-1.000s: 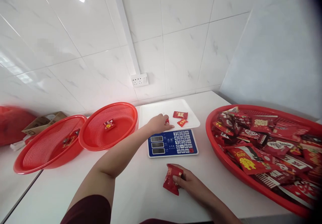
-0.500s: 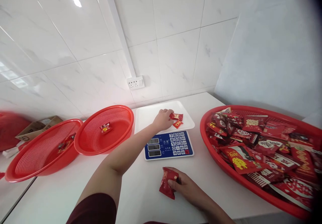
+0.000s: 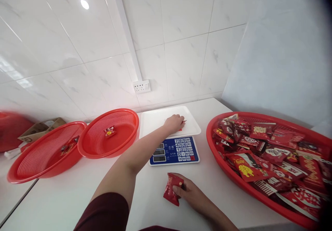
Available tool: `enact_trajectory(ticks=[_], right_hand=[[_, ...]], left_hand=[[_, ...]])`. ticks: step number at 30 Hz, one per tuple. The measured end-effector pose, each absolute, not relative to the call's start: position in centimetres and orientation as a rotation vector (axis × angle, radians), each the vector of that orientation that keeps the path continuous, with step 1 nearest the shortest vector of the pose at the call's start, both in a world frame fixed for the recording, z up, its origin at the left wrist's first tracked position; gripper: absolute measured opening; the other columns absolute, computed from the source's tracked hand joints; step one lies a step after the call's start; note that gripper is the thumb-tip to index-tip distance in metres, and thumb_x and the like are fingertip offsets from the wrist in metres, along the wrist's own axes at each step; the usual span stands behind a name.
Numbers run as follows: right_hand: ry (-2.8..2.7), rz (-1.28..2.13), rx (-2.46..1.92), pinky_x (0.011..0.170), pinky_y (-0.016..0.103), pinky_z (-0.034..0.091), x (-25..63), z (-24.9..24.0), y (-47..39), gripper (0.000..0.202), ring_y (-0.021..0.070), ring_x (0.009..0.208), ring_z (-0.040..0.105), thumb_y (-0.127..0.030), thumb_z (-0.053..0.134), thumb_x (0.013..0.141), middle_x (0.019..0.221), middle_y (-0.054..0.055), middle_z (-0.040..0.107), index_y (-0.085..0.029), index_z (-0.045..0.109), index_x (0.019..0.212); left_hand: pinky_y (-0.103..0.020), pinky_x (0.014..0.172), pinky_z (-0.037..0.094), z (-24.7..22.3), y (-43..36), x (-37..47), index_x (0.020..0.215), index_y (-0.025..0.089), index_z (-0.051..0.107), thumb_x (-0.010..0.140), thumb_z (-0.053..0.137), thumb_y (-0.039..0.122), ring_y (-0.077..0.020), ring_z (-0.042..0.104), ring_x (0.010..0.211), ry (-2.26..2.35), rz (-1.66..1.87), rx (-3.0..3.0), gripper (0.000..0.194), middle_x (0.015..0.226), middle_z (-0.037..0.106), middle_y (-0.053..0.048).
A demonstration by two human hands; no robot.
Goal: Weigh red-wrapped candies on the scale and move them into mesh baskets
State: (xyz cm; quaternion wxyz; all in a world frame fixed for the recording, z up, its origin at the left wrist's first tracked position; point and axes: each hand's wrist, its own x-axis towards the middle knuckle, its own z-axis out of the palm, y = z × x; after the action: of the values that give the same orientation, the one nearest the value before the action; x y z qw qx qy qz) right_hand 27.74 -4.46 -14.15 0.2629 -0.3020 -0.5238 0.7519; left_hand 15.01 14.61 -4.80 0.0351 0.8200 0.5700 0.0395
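Right fingers (image 3: 178,190) around one packet (image 3: 170,189)

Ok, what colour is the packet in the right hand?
The packet is red with paler print; head view shows it.

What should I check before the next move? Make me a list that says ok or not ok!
1. Right hand has its packet: ok, thumb pressed on it.
2. Left hand is at the packets on the tray: ok.
3. Left hand has a grip: cannot tell, its fingers are hidden.
4. Screens are easy to read: not ok, the numbers look too faint and the left arm covers part.
5. Middle basket has room: ok, just one packet shows inside.
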Motion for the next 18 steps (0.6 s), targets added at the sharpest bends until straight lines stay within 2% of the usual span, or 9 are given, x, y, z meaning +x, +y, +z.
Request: enact_trajectory(ticks=[4, 11, 18], right_hand=[[-1.396, 2.04, -0.853, 0.083, 0.04, 0.044, 27.7, -14.1, -4.5, 0.065, 0.0219, 0.088, 0.058, -0.057, 0.068, 0.071, 0.097, 0.007, 0.065, -0.018, 0.057, 0.121], [-1.388, 2.047, -0.867, 0.079, 0.039, 0.045, 27.7, -14.3, -4.4, 0.065, 0.0209, 0.087, 0.057, -0.056, 0.068, 0.071, 0.096, 0.007, 0.063, -0.017, 0.056, 0.123], [-1.365, 2.056, -0.873, 0.08, 0.039, 0.044, 27.8, -15.0, -4.4, 0.063, 0.0204, 0.088, 0.056, -0.053, 0.066, 0.075, 0.098, 0.007, 0.062, -0.017, 0.054, 0.126]], left_hand=[[-0.033, 0.079, 0.047, -4.8, 14.6, 14.6, 0.102, 0.022, 0.058, 0.09, 0.044, 0.033, -0.0235, 0.059, 0.1, 1.801, 0.178, 2.488, 0.022, 0.104, 0.064, -0.008], [-0.03, 0.076, 0.046, -3.3, 14.2, 12.7, 0.107, 0.023, 0.055, 0.092, 0.04, 0.038, -0.0218, 0.062, 0.096, 1.961, 0.333, 2.419, 0.025, 0.104, 0.067, -0.006], [-0.034, 0.081, 0.045, 1.1, 13.1, 3.6, 0.11, 0.023, 0.053, 0.093, 0.036, 0.035, -0.0245, 0.06, 0.101, 2.311, 0.318, 2.242, 0.027, 0.112, 0.064, -0.009]])
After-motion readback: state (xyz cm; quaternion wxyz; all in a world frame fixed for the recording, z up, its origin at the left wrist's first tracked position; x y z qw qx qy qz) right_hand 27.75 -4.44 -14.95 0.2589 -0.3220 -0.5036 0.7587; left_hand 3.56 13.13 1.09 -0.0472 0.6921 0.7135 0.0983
